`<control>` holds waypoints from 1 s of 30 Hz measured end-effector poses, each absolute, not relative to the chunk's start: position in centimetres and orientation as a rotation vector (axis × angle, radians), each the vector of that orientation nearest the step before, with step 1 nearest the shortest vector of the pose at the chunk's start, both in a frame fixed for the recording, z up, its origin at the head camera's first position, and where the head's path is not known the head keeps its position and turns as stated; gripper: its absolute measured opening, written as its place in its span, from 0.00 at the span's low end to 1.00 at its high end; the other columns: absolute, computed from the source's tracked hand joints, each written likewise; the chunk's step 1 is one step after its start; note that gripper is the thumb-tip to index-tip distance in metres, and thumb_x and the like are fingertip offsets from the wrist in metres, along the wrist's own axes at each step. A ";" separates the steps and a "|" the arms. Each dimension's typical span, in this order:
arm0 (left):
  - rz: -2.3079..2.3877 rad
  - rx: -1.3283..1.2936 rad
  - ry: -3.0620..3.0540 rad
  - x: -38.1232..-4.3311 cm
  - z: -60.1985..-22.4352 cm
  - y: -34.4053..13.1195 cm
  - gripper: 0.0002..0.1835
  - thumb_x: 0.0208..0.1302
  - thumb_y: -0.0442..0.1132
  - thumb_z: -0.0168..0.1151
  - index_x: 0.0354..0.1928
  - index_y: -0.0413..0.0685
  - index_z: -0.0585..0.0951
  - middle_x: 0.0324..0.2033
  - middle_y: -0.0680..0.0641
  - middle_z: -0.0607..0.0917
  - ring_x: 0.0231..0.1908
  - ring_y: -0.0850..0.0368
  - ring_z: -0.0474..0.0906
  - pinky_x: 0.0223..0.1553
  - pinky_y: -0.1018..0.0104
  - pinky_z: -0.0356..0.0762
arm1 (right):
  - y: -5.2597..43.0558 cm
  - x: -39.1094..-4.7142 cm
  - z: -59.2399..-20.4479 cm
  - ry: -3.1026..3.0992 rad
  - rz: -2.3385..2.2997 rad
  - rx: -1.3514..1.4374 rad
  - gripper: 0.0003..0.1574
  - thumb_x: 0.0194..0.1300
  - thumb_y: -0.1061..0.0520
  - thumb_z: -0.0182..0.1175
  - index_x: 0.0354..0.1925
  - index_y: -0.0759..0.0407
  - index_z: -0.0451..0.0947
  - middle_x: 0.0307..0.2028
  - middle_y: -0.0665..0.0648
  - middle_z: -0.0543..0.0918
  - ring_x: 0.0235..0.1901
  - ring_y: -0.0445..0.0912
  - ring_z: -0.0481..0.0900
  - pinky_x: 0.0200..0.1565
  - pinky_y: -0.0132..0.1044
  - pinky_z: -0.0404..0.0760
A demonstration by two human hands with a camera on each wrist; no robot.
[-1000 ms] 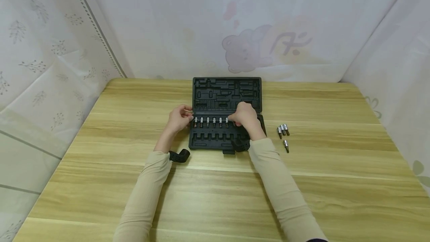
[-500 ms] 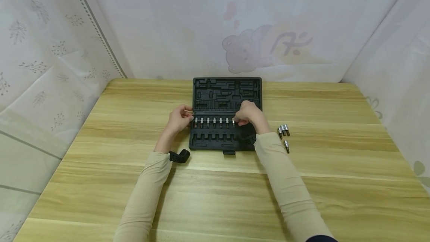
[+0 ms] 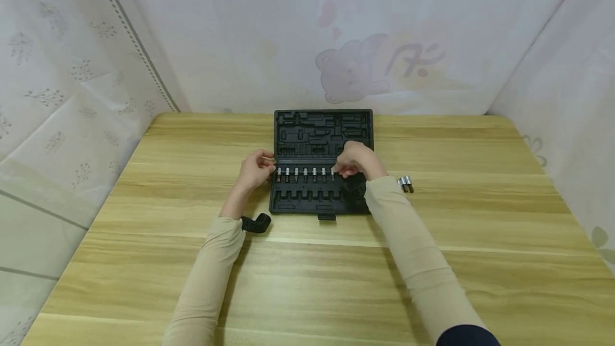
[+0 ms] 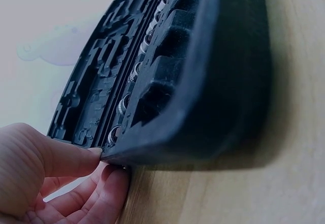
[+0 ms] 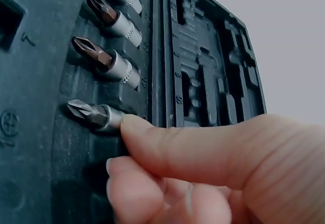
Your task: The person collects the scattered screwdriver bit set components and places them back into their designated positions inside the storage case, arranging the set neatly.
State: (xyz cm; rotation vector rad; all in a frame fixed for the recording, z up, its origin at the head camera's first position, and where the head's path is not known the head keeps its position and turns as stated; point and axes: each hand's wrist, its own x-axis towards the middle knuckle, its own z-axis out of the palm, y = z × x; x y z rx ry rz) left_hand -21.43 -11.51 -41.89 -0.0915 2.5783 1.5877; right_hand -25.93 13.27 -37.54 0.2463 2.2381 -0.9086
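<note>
A black plastic bit-socket case (image 3: 298, 210) lies unfolded on the wooden table. A row of several bit sockets (image 3: 305, 175) fills its upper slots. At the case's left corner, my left hand (image 3: 257, 170) grips the edge, thumb on top and fingers below, as the left wrist view shows. My right hand (image 3: 354, 160) is over the row's right end. In the right wrist view its thumb presses the silver end of a cross-tipped bit socket (image 5: 94, 116) lying in its slot, with curled fingers (image 5: 134, 191) beside it; part of that end is hidden.
Loose bit sockets (image 3: 407, 184) lie on the table right of the case, partly hidden by my right sleeve (image 3: 418, 250). The open lid (image 3: 317, 133) stands behind the row. A curtain with a bear print (image 3: 351, 71) hangs behind the table.
My right hand has shifted slightly right, uncovering the bit socket at the row's right end. My right forearm now hides the lone bit socket on the table. My left hand stays put.
</note>
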 end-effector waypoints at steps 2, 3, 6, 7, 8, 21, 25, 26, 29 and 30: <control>1.585 -0.093 2.581 -21.4 -41.9 -11.5 0.16 0.60 0.25 0.58 0.51 0.36 0.76 0.38 0.36 0.81 0.33 0.51 0.76 0.27 0.69 0.74 | 13.1 -25.9 -37.5 2.261 -0.887 0.241 0.29 0.60 0.63 0.63 0.55 0.75 0.66 0.16 0.54 0.76 0.10 0.37 0.70 0.18 0.27 0.71; 1.586 -0.092 2.582 -21.4 -41.9 -11.5 0.16 0.60 0.25 0.58 0.51 0.36 0.76 0.38 0.36 0.81 0.33 0.51 0.76 0.27 0.69 0.74 | 13.1 -25.8 -37.5 2.285 -0.862 0.229 0.27 0.60 0.63 0.63 0.54 0.75 0.68 0.16 0.54 0.76 0.10 0.37 0.70 0.18 0.27 0.72; 1.584 -0.087 2.584 -21.4 -41.8 -11.5 0.16 0.60 0.26 0.58 0.51 0.36 0.76 0.39 0.36 0.82 0.33 0.51 0.77 0.27 0.69 0.74 | 12.9 -25.4 -37.5 2.391 -0.774 0.180 0.19 0.59 0.60 0.64 0.45 0.72 0.74 0.16 0.53 0.77 0.11 0.38 0.73 0.23 0.30 0.77; 1.583 -0.087 2.584 -21.4 -41.8 -11.5 0.16 0.60 0.26 0.58 0.51 0.36 0.76 0.39 0.35 0.82 0.33 0.51 0.77 0.27 0.69 0.74 | 12.9 -25.2 -37.5 2.427 -0.745 0.158 0.16 0.59 0.59 0.64 0.42 0.70 0.76 0.16 0.53 0.77 0.11 0.38 0.74 0.25 0.31 0.78; 1.583 -0.086 2.584 -21.4 -41.8 -11.5 0.16 0.60 0.26 0.58 0.51 0.36 0.76 0.39 0.35 0.82 0.33 0.51 0.77 0.27 0.69 0.74 | 12.8 -25.0 -37.4 2.458 -0.718 0.136 0.14 0.59 0.58 0.64 0.39 0.69 0.77 0.15 0.52 0.78 0.12 0.39 0.75 0.27 0.33 0.79; 1.583 -0.091 2.578 -21.4 -41.8 -11.5 0.16 0.61 0.25 0.57 0.52 0.35 0.76 0.39 0.35 0.81 0.33 0.51 0.77 0.27 0.69 0.75 | 14.6 -23.4 -37.4 2.538 -0.900 0.139 0.12 0.60 0.58 0.63 0.28 0.68 0.82 0.12 0.53 0.79 0.15 0.43 0.80 0.27 0.37 0.80; 1.578 -0.087 2.584 -21.4 -41.8 -11.6 0.16 0.60 0.25 0.57 0.52 0.35 0.76 0.39 0.35 0.81 0.33 0.50 0.77 0.27 0.69 0.75 | 15.5 -23.1 -37.4 2.520 -0.953 0.149 0.12 0.61 0.59 0.61 0.31 0.70 0.82 0.12 0.52 0.78 0.15 0.42 0.79 0.26 0.36 0.78; 1.577 -0.088 2.582 -21.4 -41.8 -11.6 0.16 0.60 0.26 0.57 0.52 0.35 0.76 0.40 0.35 0.81 0.34 0.50 0.77 0.27 0.69 0.75 | 15.8 -22.9 -37.3 2.520 -0.961 0.141 0.12 0.61 0.60 0.61 0.31 0.71 0.82 0.12 0.52 0.78 0.16 0.42 0.79 0.26 0.37 0.78; 1.582 -0.093 2.573 -21.4 -41.9 -11.7 0.16 0.61 0.26 0.58 0.52 0.36 0.76 0.40 0.35 0.81 0.35 0.49 0.77 0.28 0.68 0.75 | 16.6 -22.5 -37.2 2.529 -0.981 0.100 0.13 0.62 0.60 0.59 0.31 0.72 0.82 0.13 0.52 0.79 0.16 0.42 0.78 0.27 0.36 0.78; 1.582 -0.096 2.571 -21.4 -41.9 -11.7 0.17 0.61 0.26 0.58 0.52 0.36 0.76 0.40 0.35 0.81 0.35 0.49 0.77 0.28 0.68 0.75 | 16.8 -22.4 -37.1 2.532 -0.985 0.088 0.13 0.62 0.60 0.59 0.31 0.72 0.82 0.13 0.52 0.79 0.16 0.41 0.78 0.26 0.35 0.78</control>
